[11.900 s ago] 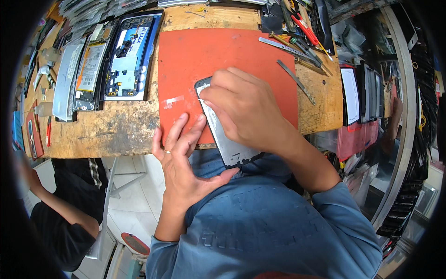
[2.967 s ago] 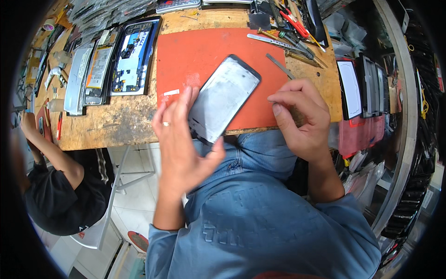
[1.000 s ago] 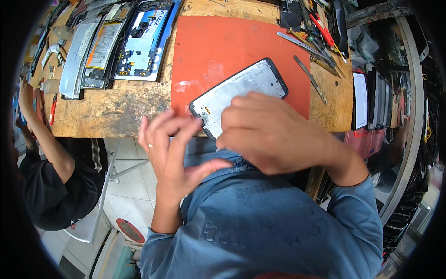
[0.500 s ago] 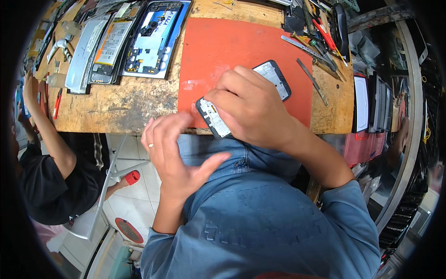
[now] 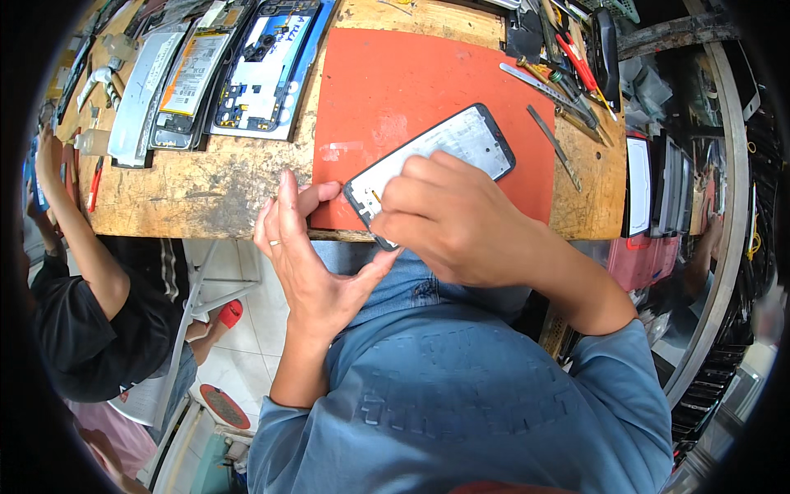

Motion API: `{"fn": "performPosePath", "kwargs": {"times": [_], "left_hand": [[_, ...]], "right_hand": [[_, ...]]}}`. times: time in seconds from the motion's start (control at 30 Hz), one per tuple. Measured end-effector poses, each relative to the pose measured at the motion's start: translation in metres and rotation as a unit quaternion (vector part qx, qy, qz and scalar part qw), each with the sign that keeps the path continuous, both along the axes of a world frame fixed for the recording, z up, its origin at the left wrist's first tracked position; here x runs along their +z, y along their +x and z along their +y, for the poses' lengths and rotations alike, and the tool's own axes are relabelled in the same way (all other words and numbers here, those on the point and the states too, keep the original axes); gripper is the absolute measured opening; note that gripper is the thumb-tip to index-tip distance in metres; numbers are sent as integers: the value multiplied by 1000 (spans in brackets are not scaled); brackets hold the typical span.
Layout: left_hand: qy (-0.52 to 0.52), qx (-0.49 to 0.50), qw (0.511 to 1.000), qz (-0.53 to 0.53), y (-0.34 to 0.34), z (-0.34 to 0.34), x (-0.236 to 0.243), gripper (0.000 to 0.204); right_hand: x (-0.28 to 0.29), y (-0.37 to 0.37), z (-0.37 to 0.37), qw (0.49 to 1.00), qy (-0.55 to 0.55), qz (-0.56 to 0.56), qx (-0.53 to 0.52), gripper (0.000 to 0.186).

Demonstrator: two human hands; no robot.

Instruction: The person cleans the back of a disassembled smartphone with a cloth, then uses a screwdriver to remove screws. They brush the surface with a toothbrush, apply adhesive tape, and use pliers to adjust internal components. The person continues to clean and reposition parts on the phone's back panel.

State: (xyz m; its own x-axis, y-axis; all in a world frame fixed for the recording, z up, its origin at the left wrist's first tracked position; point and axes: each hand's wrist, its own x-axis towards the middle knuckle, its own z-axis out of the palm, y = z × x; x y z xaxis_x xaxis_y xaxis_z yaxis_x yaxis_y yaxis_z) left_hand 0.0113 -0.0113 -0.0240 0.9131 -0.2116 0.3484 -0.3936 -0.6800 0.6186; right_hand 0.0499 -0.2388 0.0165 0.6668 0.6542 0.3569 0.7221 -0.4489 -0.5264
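Observation:
A phone frame (image 5: 444,140) with a black rim and pale inner plate lies diagonally on the orange mat (image 5: 395,66), its lower end at the bench edge. My right hand (image 5: 453,222) is curled over that lower end, fingers closed; whatever is between the fingertips is hidden. My left hand (image 5: 304,255), a ring on one finger, has its fingers apart just left of the phone's lower corner, thumb tip close to that corner; I cannot tell whether it touches.
Opened phones (image 5: 259,70) and batteries (image 5: 189,82) lie at back left; tweezers (image 5: 531,82), screwdrivers and red-handled pliers (image 5: 576,62) at back right. A metal blade (image 5: 555,148) sits beside the mat. Boxes (image 5: 642,185) stand at right. A co-worker's arm (image 5: 90,255) is at left.
Since half a second ago my right hand has shifted down the phone, uncovering more of its middle. My left thumb has risen toward the phone's lower corner. Earlier the phone lay more steeply angled.

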Motion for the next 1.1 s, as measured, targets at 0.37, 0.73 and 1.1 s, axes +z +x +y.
{"fn": "performPosePath", "kwargs": {"times": [0.37,0.73,1.1], "left_hand": [[61,-15,996,-64,-13,4,9,99],[45,7,996,-71,-14,7,7,77],[-68,-112,991,-21,-30,4,25,25]], "right_hand": [[21,-22,-25,998,17,33,-53,20],[37,-24,-40,997,-63,45,-4,11],[35,-37,-37,989,82,118,-27,19]]}}
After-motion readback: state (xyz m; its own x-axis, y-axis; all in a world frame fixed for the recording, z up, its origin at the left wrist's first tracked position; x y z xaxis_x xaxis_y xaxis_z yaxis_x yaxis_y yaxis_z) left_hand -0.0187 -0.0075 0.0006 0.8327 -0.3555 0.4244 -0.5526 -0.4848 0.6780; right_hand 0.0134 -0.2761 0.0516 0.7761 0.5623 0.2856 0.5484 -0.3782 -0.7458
